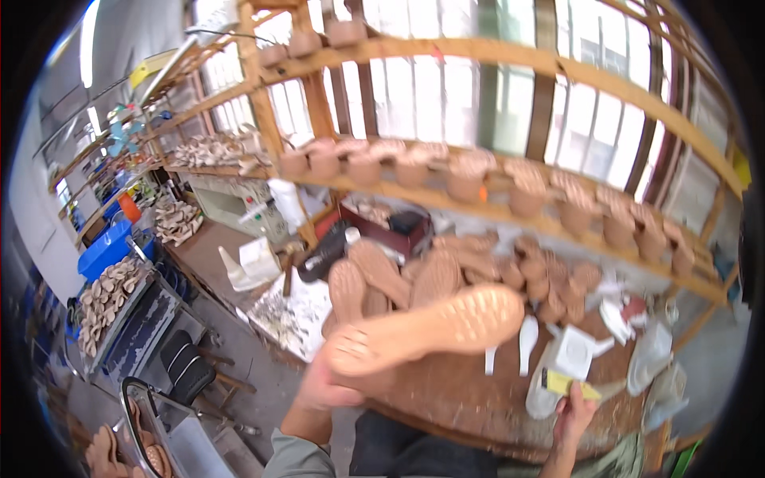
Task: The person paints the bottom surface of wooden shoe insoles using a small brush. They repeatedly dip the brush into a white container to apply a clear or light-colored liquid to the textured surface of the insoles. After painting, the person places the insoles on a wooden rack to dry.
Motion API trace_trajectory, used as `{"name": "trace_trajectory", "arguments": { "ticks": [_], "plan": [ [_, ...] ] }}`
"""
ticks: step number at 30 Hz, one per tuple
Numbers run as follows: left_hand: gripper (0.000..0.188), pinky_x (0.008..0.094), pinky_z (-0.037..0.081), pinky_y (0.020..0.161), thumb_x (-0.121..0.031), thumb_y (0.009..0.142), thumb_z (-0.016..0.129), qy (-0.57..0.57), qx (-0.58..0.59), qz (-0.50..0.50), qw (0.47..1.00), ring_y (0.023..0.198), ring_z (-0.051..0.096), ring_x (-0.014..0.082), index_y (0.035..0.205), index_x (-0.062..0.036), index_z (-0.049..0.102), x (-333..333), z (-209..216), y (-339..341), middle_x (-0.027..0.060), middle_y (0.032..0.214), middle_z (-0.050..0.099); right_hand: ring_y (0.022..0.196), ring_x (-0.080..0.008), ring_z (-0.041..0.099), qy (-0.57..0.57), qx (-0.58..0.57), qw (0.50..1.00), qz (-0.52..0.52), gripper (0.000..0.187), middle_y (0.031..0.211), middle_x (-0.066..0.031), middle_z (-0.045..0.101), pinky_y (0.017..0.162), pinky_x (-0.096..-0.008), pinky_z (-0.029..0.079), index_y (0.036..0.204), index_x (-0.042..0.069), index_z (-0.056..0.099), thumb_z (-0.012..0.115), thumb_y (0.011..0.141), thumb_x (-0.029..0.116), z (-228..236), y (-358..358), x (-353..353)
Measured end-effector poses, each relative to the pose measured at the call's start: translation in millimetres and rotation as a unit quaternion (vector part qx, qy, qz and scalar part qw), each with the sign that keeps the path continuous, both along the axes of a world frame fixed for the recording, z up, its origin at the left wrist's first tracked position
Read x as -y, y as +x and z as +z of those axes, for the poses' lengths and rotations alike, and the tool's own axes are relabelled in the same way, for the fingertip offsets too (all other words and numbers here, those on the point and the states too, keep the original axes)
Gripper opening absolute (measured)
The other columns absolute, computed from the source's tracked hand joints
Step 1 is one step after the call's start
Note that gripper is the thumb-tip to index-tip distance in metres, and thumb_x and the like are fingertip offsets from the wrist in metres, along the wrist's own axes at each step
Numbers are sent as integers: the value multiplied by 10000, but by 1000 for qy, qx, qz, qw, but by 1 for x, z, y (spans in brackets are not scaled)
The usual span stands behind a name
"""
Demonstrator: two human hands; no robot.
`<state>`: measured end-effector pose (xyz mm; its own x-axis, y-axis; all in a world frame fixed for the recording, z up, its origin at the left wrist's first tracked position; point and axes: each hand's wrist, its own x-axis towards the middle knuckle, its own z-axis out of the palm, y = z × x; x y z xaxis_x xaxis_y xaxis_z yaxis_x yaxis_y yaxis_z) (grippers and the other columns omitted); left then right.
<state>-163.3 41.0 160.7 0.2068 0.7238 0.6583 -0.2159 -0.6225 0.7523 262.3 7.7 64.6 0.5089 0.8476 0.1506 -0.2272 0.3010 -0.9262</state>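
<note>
My left hand (325, 385) grips a tan shoe sole (426, 328) by its heel end. The sole is held up above the bench, its patterned face toward me and its wide toe end pointing right. Lower down on the right, my right hand (575, 416) pinches a flat yellow piece with a dark end (567, 385); its exact kind is not clear. Just beyond that hand, a white block-shaped part (570, 352) sits on the bench. Several more tan soles (374, 275) lie heaped behind the held one, which partly covers them.
The brown workbench (478, 398) carries white sole-shaped pieces (527, 342) and clear plastic forms (649, 358) at right. Above it, a wooden shelf (494, 199) bears a row of tan soles. A black stool (185, 368) and a rack of soles (111, 307) stand at left.
</note>
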Motion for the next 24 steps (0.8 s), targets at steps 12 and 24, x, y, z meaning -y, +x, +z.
{"name": "trace_trajectory", "arguments": {
  "ticks": [12, 24],
  "plan": [
    [441, 200, 431, 444, -122, 774, 715, 13, 116, 177, 977, 547, 529, 67, 1131, 1, 487, -226, 338, 1, 51, 833, 589, 392, -101, 479, -7, 78, 995, 56, 202, 601, -32, 575, 366, -214, 332, 827, -4, 606, 660, 859, 188, 168, -70, -82],
    [695, 301, 503, 768, -125, 734, 765, 38, 22, 252, 967, 885, 624, 207, 1300, 29, 393, -302, 325, 16, 145, 1211, 563, 409, -83, 470, -60, 63, 996, -14, 127, 611, -19, 555, 371, -202, 338, 829, 19, 592, 638, 868, 131, 218, -72, -62]
  ]
}}
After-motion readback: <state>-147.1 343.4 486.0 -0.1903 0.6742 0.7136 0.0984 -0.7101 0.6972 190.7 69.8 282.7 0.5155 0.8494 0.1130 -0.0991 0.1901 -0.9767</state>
